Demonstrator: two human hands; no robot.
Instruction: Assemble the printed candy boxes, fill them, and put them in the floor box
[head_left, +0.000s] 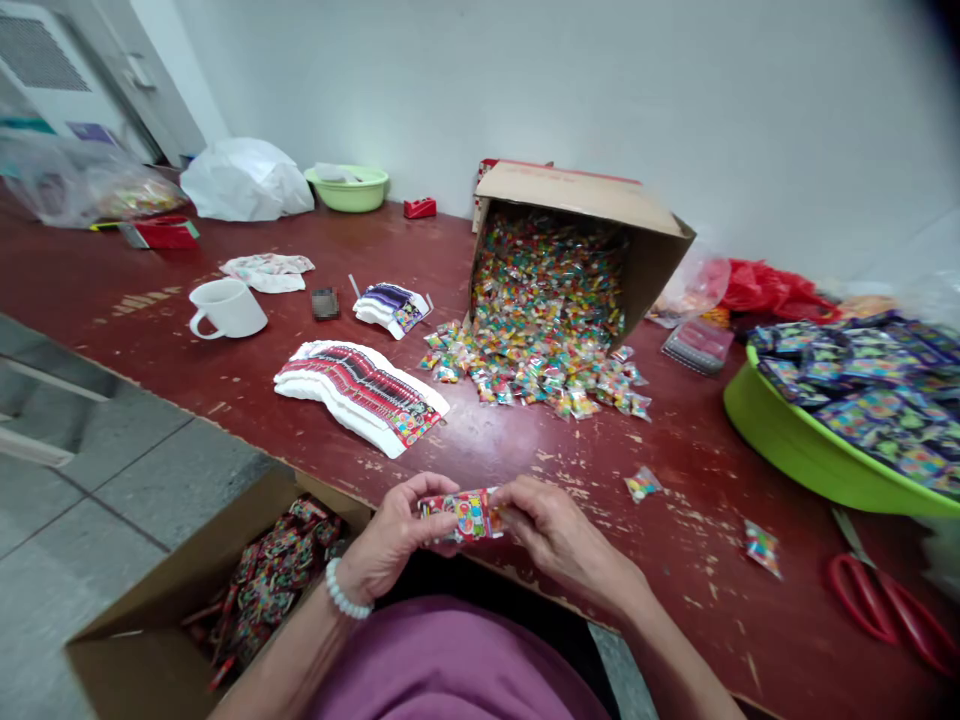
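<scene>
At the table's front edge, my left hand (405,525) grips a small red printed candy box (466,516) between thumb and fingers. My right hand (551,525) is closed at the box's right end, its fingertips pinching there and hiding that end. Just beyond my hands lies a fanned stack of flat red printed boxes (360,392) with white flaps. Small clear candy packets (551,330) spill out of a tipped cardboard box (660,255) onto the table. Two loose packets, a nearer one (763,547) and a farther one (643,485), lie to the right of my right hand.
An open carton (120,650) at lower left contains many filled red boxes (277,570). On the right stand a green basin (795,455) heaped with dark packs and red-handled scissors (892,605). A white mug (229,308) and a small purple stack (390,306) sit farther back.
</scene>
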